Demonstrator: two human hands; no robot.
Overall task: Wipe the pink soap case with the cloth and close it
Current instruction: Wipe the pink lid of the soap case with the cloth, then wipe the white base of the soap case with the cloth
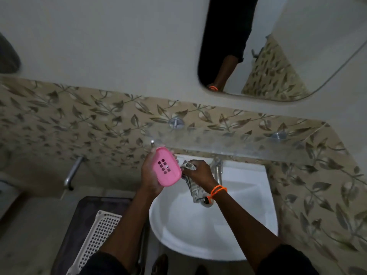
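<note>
Plastic is what the pink soap case (166,169) looks like to me: hard, smooth, light, maybe slippery, with little holes in one face. My left hand (151,175) cups it from behind above the white sink (248,225). My right hand (198,172) squeezes the soft, floppy cloth (193,187) just beside it.

The soap case (166,166) sits in the left hand (152,175), above the far left rim of the sink (198,231). Just right of it, the right hand (199,172) grips the cloth (191,185), which hangs over the basin. The tap (217,169) stands behind the right hand, a shelf (228,144) beyond it. A basket (95,235) lies near left of the sink.
</note>
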